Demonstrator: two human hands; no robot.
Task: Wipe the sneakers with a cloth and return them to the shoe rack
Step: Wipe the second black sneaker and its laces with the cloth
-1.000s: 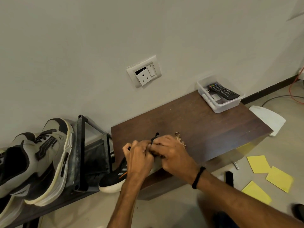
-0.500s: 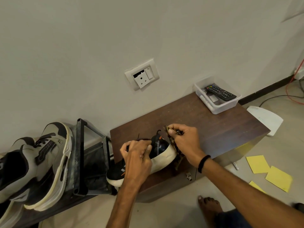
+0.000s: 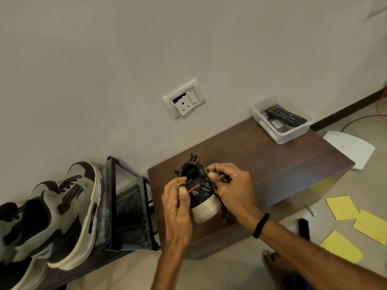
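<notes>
A black sneaker [image 3: 199, 191] with a white sole and orange lettering on its heel is held heel toward me above the dark wooden table [image 3: 272, 164]. My left hand [image 3: 178, 208] grips its left side, thumb on the heel. My right hand [image 3: 232, 189] pinches a dark patterned cloth [image 3: 223, 181] against the sneaker's right side; the cloth's tail hangs below the hand. At the left, a dark metal shoe rack [image 3: 113, 206] carries a pair of grey and black sneakers [image 3: 62, 212].
A clear plastic tub [image 3: 282, 132] with a black remote stands at the table's back right corner. A wall socket [image 3: 184, 99] is above the table. Yellow paper sheets [image 3: 356, 222], a black brush [image 3: 303, 229] and a white board [image 3: 351, 149] lie on the floor at the right. My bare foot [image 3: 272, 260] is below.
The sneaker has been lifted and turned so its heel faces me. My right hand with the cloth moved from the sneaker's top to its right side; my left hand shifted onto the heel.
</notes>
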